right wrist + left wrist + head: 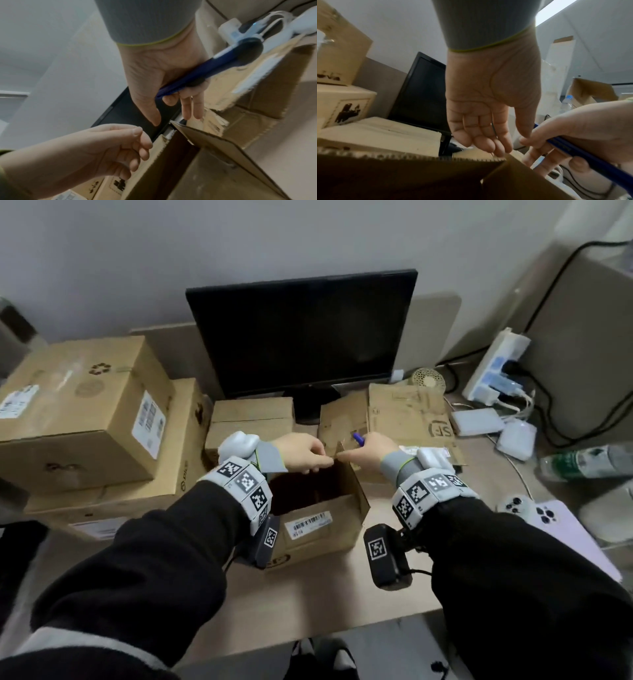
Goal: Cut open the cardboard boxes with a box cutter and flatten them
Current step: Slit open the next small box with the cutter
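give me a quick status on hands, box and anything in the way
Left hand on far rim of open brown cardboard box. Right hand grips blue box cutter beside the corner. Black monitor close behind.

Dim, soft indoor light; wrist views blurred, edges bent by wide-angle lenses.

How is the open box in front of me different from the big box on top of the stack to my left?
The open box stands with its top open and its inside dark; the big box is closed. The open box sits on the desk; the big box rests on another box. Both hands, left and right, are at the open box's far corner; nothing touches the big box. Both are brown cardboard with white labels.
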Tool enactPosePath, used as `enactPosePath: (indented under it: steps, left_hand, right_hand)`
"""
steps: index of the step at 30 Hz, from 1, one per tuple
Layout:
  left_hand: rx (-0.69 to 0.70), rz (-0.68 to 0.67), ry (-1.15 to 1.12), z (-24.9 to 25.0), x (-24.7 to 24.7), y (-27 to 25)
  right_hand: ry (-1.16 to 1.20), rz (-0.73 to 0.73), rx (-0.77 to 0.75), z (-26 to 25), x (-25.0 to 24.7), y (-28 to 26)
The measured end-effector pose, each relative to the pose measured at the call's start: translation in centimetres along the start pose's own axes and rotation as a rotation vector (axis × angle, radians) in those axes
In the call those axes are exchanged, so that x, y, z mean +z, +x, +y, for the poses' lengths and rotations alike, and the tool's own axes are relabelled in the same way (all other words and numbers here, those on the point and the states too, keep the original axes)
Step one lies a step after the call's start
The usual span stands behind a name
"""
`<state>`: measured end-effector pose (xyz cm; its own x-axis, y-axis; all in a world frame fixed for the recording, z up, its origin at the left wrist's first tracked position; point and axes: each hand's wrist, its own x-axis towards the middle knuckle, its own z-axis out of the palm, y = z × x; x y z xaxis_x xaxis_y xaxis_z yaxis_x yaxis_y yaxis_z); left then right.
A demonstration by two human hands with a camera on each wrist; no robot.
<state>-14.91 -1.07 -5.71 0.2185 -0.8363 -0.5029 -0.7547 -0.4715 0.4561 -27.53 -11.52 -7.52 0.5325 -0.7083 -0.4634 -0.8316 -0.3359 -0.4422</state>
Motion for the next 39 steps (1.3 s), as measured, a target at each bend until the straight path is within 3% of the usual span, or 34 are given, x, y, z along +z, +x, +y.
enactPosePath:
  steps: [7, 11, 15, 17, 24, 28, 33, 39]
  left_hand:
    - [0.048, -0.298, 0.259, -0.3, 4.7, 1.0]
    - [0.060, -0.268, 0.248, -1.1, 6.4, 1.7]
    - [0.094, -0.230, 0.210, -1.2, 5.4, 1.8]
    - [0.121, -0.197, 0.191, -1.2, 3.8, 1.4]
    - [0.162, 0.056, 0.033, -1.3, -2.8, -1.5]
    - [0.173, 0.161, -0.183, -2.4, -4.7, -2.8]
    - [0.126, 0.312, -0.330, -3.7, -4.2, -3.5]
    - [0.016, 0.503, -0.476, -7.2, -2.6, -3.8]
  right_hand:
    - [0.023, -0.200, 0.059, 1.2, 2.3, -0.2]
    - [0.069, -0.177, 0.035, 1.8, 2.4, -0.6]
    - [0.271, -0.148, 0.017, 2.3, 2.1, -0.8]
    - [0.413, -0.127, 0.003, 2.5, 2.0, -0.7]
    - [0.553, 0.014, 0.012, 2.7, 2.1, 0.2]
    - [0.458, 0.052, 0.027, 3.4, 2.5, 0.3]
    - [0.587, -0.066, 0.010, 3.2, 3.2, 1.0]
    - [0.473, -0.104, 0.041, 2.2, 2.2, 1.4]
